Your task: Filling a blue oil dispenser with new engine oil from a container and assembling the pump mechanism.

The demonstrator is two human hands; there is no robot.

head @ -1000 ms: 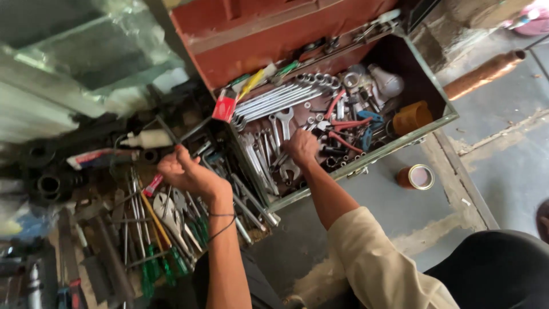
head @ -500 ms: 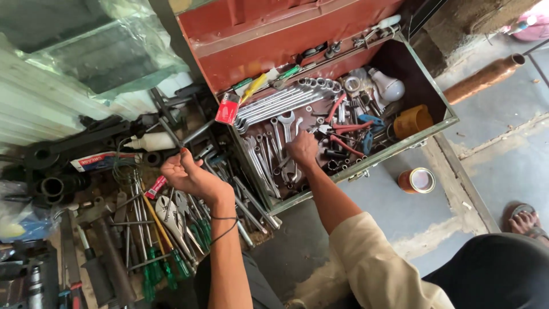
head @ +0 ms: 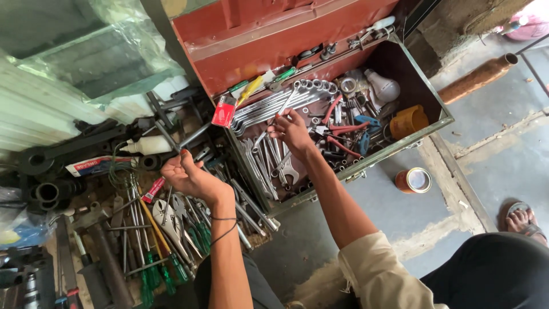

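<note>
The right hand [head: 293, 130] pinches what looks like a thin steel spanner [head: 284, 110] inside the rusty red metal toolbox [head: 297, 43]. The left hand [head: 191, 176] hovers half-curled and empty over green-handled screwdrivers [head: 150, 273].

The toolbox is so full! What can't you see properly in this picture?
- Head view: the floor of the toolbox is buried under spanners and pliers.
- Whether the right hand grips a spanner: its fingers curl over the tip.
- Anything inside the left hand: too small to tell.
- The sandalled foot: cut off by the right edge.
- The screwdrivers at the bottom: partly behind the left forearm.
</note>
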